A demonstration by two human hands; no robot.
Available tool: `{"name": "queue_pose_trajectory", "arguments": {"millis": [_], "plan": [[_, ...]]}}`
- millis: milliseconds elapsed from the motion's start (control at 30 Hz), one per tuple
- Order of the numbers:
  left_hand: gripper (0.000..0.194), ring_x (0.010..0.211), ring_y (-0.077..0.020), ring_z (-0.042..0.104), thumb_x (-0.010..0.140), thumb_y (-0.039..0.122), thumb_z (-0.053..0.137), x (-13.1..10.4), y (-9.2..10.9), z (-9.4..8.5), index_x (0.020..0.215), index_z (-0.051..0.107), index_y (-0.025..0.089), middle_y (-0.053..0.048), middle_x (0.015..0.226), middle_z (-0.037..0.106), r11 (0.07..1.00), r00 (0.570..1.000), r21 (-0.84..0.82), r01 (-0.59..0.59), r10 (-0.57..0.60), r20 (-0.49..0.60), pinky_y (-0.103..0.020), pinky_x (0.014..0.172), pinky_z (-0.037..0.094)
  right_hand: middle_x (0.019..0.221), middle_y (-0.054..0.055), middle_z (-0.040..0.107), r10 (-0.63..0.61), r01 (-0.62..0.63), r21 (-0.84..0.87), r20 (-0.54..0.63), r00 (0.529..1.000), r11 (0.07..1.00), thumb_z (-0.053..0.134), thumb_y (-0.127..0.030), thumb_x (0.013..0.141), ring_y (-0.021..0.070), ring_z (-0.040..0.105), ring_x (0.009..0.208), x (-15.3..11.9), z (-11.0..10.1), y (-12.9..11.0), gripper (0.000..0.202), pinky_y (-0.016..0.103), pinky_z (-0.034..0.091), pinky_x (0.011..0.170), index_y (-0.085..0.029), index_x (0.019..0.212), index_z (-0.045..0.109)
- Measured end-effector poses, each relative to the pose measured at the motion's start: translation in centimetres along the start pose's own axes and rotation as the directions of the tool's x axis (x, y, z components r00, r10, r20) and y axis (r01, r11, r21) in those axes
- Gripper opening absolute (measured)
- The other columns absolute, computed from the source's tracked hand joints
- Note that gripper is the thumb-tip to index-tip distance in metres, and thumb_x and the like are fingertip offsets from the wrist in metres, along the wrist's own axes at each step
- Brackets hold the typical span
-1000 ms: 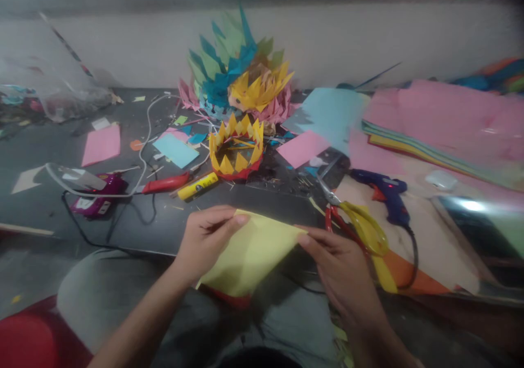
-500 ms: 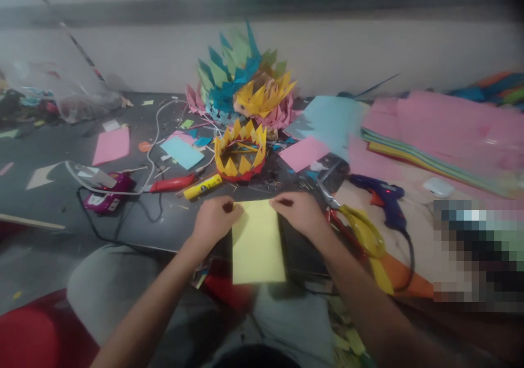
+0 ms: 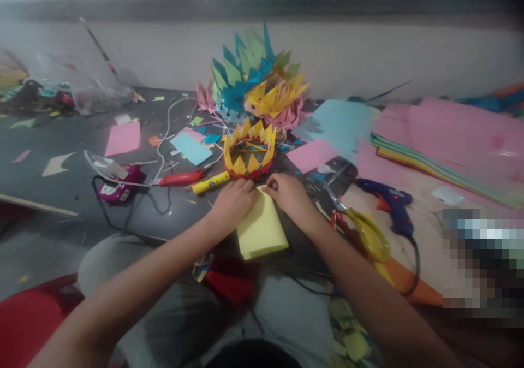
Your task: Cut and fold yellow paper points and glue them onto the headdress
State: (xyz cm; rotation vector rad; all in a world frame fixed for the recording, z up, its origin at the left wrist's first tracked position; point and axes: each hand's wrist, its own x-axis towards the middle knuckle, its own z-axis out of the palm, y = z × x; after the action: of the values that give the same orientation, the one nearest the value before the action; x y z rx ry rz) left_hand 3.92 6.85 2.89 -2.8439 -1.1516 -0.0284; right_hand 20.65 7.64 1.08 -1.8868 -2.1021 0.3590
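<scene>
A pale yellow sheet of paper (image 3: pixel 262 232) lies at the table's front edge, its near end bent over in a soft fold. My left hand (image 3: pixel 236 207) is closed at the paper's far left corner, fingers curled over it. At the far right corner my right hand (image 3: pixel 291 199) pinches the edge between thumb and forefinger. Just beyond my hands stands a yellow and red paper crown (image 3: pixel 249 160). A yellow glue stick (image 3: pixel 210 183) lies to its left, beside a red-handled tool (image 3: pixel 180 178).
Yellow-handled scissors (image 3: pixel 368 234) and a purple glue gun (image 3: pixel 388 201) lie to the right. Pink paper sheets (image 3: pixel 446 138) are stacked behind them. A purple device (image 3: pixel 120 185) with a cord stands left. Several paper crowns (image 3: pixel 254 84) are piled by the wall.
My hands have moved slightly away from me with the yellow paper, onto the table. The paper has turned a little, and its near end now curves over. My left hand lies more across it.
</scene>
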Motion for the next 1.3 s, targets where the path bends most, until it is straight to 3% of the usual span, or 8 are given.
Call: {"name": "queue_pose_trajectory", "arguments": {"millis": [33, 100, 200, 400, 800, 1000, 1233, 1300], "plan": [[0.021, 0.091, -0.0224, 0.055, 0.085, 0.009, 0.043, 0.1, 0.1, 0.1, 0.099, 0.059, 0.01, -0.011, 0.096, 0.059, 0.997, 0.996, -0.007, -0.077, 0.077, 0.036, -0.033, 0.075, 0.043, 0.084, 0.005, 0.065, -0.012, 0.012, -0.005, -0.006, 1.0, 1.0, 0.059, -0.026, 0.078, 0.0165, 0.057, 0.074, -0.1, 0.0, 0.1, 0.013, 0.025, 0.035, 0.063, -0.016, 0.086, 0.063], [0.022, 0.086, -0.0213, 0.056, 0.084, 0.007, 0.042, 0.3, 0.4, 0.4, 0.096, 0.06, 0.008, -0.011, 0.092, 0.059, 0.992, 0.988, -0.021, -0.126, 0.127, 0.085, -0.031, 0.07, 0.044, 0.083, 0.004, 0.063, -0.059, 0.058, -0.02, -0.012, 0.998, 0.998, 0.057, -0.025, 0.08, 0.0155, 0.056, 0.074, -0.3, 0.1, 0.1, 0.011, 0.024, 0.035, 0.064, -0.017, 0.085, 0.062], [0.023, 0.084, -0.0223, 0.056, 0.086, 0.015, 0.041, 0.3, 1.1, 0.8, 0.094, 0.062, 0.008, -0.011, 0.09, 0.059, 0.998, 0.998, -0.044, -0.036, 0.039, 0.056, -0.031, 0.063, 0.044, 0.083, 0.004, 0.063, -0.116, 0.116, -0.054, -0.004, 0.993, 0.992, 0.053, -0.024, 0.084, 0.0156, 0.057, 0.076, -0.8, 0.0, 0.0, 0.013, 0.025, 0.035, 0.066, -0.018, 0.082, 0.065], [0.04, 0.089, -0.0243, 0.056, 0.084, 0.045, 0.047, -0.1, 2.1, 0.9, 0.09, 0.063, 0.01, -0.012, 0.092, 0.059, 0.99, 0.995, -0.107, 0.094, -0.096, -0.013, -0.032, 0.063, 0.045, 0.084, 0.004, 0.066, -0.099, 0.104, -0.055, 0.087, 0.991, 0.993, 0.055, -0.022, 0.082, 0.0162, 0.059, 0.079, -2.3, -0.9, 0.4, 0.015, 0.025, 0.036, 0.068, -0.018, 0.08, 0.069], [0.043, 0.091, -0.0215, 0.056, 0.081, 0.052, 0.05, -0.2, 2.1, 0.7, 0.092, 0.062, 0.012, -0.009, 0.093, 0.06, 0.988, 0.992, -0.091, 0.122, -0.124, -0.013, -0.029, 0.065, 0.047, 0.079, 0.004, 0.064, -0.09, 0.123, -0.086, 0.317, 0.944, 0.989, 0.054, -0.015, 0.082, 0.0136, 0.058, 0.078, -6.5, -2.8, 0.3, 0.017, 0.022, 0.036, 0.068, -0.016, 0.077, 0.07], [0.045, 0.093, -0.0222, 0.056, 0.079, 0.054, 0.051, -0.3, 2.2, 0.9, 0.093, 0.063, 0.013, -0.009, 0.095, 0.06, 0.983, 0.988, -0.099, 0.152, -0.154, -0.021, -0.031, 0.07, 0.047, 0.077, 0.004, 0.062, -0.162, 0.172, -0.006, 0.307, 0.938, 0.985, 0.046, -0.012, 0.084, 0.0126, 0.057, 0.075, -9.4, -2.9, 0.8, 0.025, 0.022, 0.037, 0.068, -0.016, 0.073, 0.068], [0.076, 0.099, -0.0276, 0.054, 0.069, 0.073, 0.048, -1.0, 3.3, 0.5, 0.106, 0.058, 0.008, -0.014, 0.103, 0.059, 0.969, 0.981, -0.157, 0.192, -0.194, -0.001, -0.036, 0.081, 0.045, 0.076, 0.004, 0.064, -0.143, 0.136, 0.045, 0.37, 0.918, 0.99, 0.051, -0.016, 0.081, 0.0135, 0.058, 0.071, -10.8, -4.0, 1.1, 0.021, 0.022, 0.041, 0.067, -0.017, 0.073, 0.07], [0.082, 0.106, -0.0283, 0.051, 0.071, 0.074, 0.043, -1.4, 3.8, 0.9, 0.115, 0.053, 0.006, -0.016, 0.111, 0.057, 0.959, 0.976, -0.189, 0.21, -0.217, -0.017, -0.038, 0.088, 0.043, 0.08, 0.003, 0.065, -0.102, 0.095, 0.039, 0.313, 0.944, 0.995, 0.049, -0.021, 0.083, 0.0138, 0.06, 0.074, -9.9, -4.5, 0.8, 0.022, 0.023, 0.042, 0.069, -0.019, 0.079, 0.07]]}}
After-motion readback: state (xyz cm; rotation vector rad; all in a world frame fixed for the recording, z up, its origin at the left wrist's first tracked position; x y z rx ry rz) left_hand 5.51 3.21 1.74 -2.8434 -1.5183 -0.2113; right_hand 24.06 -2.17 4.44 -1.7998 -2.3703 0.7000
